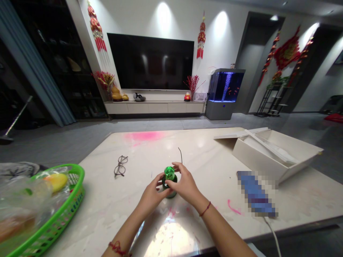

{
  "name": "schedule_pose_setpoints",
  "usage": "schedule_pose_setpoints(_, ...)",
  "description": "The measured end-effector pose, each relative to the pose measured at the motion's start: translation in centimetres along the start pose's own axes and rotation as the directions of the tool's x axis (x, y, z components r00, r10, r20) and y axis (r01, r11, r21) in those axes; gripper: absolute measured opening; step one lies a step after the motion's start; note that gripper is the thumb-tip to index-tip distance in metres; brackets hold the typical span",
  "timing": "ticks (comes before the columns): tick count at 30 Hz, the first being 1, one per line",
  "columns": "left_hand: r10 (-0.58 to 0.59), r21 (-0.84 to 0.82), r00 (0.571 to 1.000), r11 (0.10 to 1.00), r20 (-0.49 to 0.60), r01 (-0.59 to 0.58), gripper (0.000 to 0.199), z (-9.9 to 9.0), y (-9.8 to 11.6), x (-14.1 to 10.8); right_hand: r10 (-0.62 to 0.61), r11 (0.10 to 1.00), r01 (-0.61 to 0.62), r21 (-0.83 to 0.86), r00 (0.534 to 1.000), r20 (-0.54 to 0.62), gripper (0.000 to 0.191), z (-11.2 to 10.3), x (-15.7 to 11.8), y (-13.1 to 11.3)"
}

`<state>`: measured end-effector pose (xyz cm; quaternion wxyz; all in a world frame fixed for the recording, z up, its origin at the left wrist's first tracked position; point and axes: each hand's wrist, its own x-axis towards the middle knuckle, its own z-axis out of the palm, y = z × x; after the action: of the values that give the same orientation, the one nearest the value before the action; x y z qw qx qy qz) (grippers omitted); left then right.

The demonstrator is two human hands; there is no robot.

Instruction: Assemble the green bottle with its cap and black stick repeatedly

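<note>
A small green object (169,174) with a shiny, ridged top and a darker green, rounded lower part stands upright near the middle of the table; its exact kind is unclear. My left hand (153,195) is closed around its left side, thumb toward the front. From the right, my right hand (186,182) grips it near the top, with the thumb across the front and the fingers curled behind. Much of the object's middle is hidden by my fingers. Just beyond my right hand lies a thin, dark, curved strip (180,153).
Eyeglasses (120,167) lie left on the marbled table (144,153). A green basket (77,178) with bagged fruit stands at the left edge. On the right are an open white box (273,167) and a blurred-out blue flat object (255,194) with a white cable (273,233).
</note>
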<state>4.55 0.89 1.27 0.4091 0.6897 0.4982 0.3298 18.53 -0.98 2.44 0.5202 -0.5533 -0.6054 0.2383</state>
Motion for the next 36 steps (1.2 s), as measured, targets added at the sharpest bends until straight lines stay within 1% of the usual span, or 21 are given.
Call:
schedule_pose_setpoints(5, -0.003, -0.003, 1.0, 1.0, 0.002, 0.003, 0.063, 0.1, -0.2, 0.1, -0.01, 1.0, 0.01, -0.017, 1.0, 0.002, 0.053, -0.5, -0.2, 0.3)
schedule_pose_setpoints(11, -0.006, 0.015, 1.0, 1.0, 0.02, 0.006, 0.064, 0.1, -0.4, 0.1, -0.011, 1.0, 0.012, -0.025, 0.999, 0.036, 0.044, -1.0, -0.4, 0.7)
schedule_pose_setpoints(15, -0.003, 0.022, 1.0, 1.0, 0.029, 0.003, 0.062, 0.0, -0.2, 0.0, -0.019, 1.0, 0.019, 0.01, 0.998, 0.056, 0.042, -1.3, -0.5, 0.8)
schedule_pose_setpoints(19, 0.009, 0.009, 1.0, 1.0, 0.011, -0.009, 0.061, 0.0, -0.2, 0.1, -0.028, 0.999, 0.025, 0.04, 0.997, 0.069, 0.041, -1.4, -0.7, 0.8)
schedule_pose_setpoints(24, 0.028, 0.002, 1.0, 1.0, 0.003, -0.028, 0.06, 0.0, -0.6, 0.2, -0.036, 0.998, 0.033, 0.044, 0.996, 0.08, 0.041, -1.1, -0.7, 0.3)
schedule_pose_setpoints(28, 0.039, 0.012, 0.999, 0.999, -0.014, -0.039, 0.058, 0.0, -0.5, 0.2, -0.016, 0.999, 0.012, 0.052, 0.997, 0.072, 0.039, -0.6, -0.6, -0.2)
schedule_pose_setpoints(32, 0.038, 0.012, 0.999, 0.999, -0.016, -0.038, 0.057, 0.0, -0.4, 0.2, 0.007, 0.999, -0.01, 0.045, 0.998, 0.063, 0.038, 0.1, -0.3, -0.2)
schedule_pose_setpoints(36, 0.052, -0.001, 0.999, 0.999, -0.003, -0.052, 0.056, 0.1, -0.7, 0.3, -0.003, 1.0, 0.002, 0.022, 0.998, 0.062, 0.038, 0.5, -0.1, 0.0)
